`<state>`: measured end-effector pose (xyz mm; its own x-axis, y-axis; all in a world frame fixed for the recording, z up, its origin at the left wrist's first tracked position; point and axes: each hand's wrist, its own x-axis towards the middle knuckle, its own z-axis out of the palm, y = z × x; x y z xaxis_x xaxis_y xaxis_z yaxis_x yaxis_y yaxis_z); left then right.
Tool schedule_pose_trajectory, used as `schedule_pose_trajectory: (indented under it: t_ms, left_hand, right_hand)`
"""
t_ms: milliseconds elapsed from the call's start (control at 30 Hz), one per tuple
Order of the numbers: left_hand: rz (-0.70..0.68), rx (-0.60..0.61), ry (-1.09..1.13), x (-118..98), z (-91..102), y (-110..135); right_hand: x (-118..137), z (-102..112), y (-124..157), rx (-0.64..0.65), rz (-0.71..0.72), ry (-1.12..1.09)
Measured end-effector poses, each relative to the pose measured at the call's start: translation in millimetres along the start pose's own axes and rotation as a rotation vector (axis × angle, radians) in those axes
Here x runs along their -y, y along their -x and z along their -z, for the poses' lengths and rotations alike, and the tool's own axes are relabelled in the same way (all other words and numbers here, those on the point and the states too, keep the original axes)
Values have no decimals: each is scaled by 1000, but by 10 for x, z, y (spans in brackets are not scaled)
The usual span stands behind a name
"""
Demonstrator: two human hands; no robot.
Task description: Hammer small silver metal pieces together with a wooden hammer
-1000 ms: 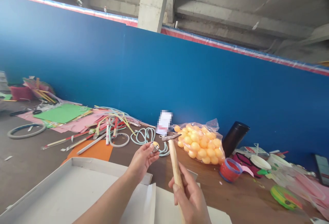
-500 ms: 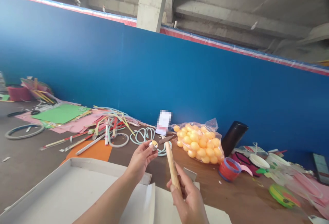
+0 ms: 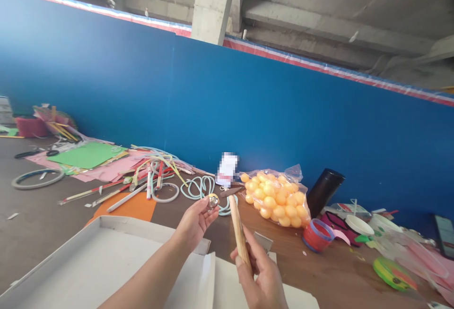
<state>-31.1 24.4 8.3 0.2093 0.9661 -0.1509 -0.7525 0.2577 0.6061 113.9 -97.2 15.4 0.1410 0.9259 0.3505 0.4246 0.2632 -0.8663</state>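
Blue wall panel: behind the counter.
White shallow box: nearest edge of counter, under the forearms.
Bag of orange balls: on counter, right of the hammer head.
Hammer: wooden handle, upright, held above counter; right hand closed round its lower handle.
Left hand: fingertips pinching a small shiny round piece, just beside the hammer head.
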Motion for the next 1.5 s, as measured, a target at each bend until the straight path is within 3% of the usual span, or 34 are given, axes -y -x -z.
schedule_pose_trajectory:
  t_ms: [433, 1500]
  left_hand:
    - [34, -13, 26, -7, -29, 15]
    - [-15, 45, -64, 15, -4, 16]
  right_hand:
    - [-6, -34, 2, 25, 39, 138]
    - [-68, -24, 24, 15, 107, 122]
